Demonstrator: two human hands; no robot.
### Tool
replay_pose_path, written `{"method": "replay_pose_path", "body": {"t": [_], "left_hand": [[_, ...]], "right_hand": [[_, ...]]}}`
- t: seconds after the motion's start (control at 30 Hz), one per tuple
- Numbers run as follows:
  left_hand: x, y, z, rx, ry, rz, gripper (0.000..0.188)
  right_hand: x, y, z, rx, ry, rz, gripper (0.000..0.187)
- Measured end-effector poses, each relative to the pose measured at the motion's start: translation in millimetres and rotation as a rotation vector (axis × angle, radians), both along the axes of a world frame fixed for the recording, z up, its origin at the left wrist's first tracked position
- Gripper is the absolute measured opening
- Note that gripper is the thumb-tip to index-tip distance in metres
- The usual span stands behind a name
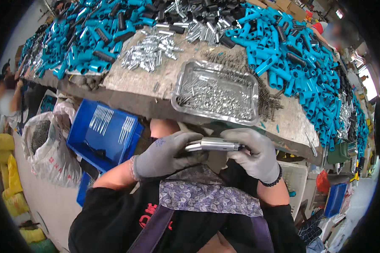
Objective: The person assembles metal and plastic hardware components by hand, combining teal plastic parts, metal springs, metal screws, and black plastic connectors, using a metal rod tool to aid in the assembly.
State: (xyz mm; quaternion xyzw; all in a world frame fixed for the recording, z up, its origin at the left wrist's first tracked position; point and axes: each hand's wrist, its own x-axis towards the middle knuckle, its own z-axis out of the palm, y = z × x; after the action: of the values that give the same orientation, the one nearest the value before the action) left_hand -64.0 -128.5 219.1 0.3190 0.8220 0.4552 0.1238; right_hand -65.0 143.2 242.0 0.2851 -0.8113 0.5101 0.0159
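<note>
Between the two gloved hands, just short of the table's near edge, lies the silver metal piece (218,144). Its long axis runs left to right across the view—crosswise to the wearer's body and roughly along the table (133,86). From my remote station I note that neither hand is the nearer: the left hand (164,155) meets the left end, its fingers curled and partly closed about it; the right hand (255,154) pinches the right end, thumb below and fingers above. I cannot tell which grip bears the weight. The clear tray (215,117) of small metal pins stands beyond the piece, on the table and apart from both hands; coiled springs (268,101) lie just beside its right side—hence nearer the right hand than the left.
</note>
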Motion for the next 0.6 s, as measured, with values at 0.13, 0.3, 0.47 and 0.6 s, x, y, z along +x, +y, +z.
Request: {"method": "replay_pose_path", "body": {"t": [0.13, 0.3, 0.47, 0.6], "left_hand": [[16.4, -4.6, -15.6, -0.112, 0.037, 0.175, 0.064], [21.1, -30.4, -41.9, 0.068, 0.037, 0.025, 0.087], [20.4, -26.8, -24.2, 0.025, -0.178, -0.129, 0.091], [16.8, -14.0, -61.2, 0.378, -0.307, -0.113, 0.067]], "right_hand": [[11.2, -36.3, -16.0, 0.224, 0.015, -0.128, 0.037], [-3.8, -46.8, -7.1, 0.202, -0.189, 0.190, 0.034], [23.6, -71.3, -35.1, 0.451, 0.039, 0.115, 0.024], [9.8, -65.8, -62.6, 0.495, 0.094, 0.066, 0.025]]}}
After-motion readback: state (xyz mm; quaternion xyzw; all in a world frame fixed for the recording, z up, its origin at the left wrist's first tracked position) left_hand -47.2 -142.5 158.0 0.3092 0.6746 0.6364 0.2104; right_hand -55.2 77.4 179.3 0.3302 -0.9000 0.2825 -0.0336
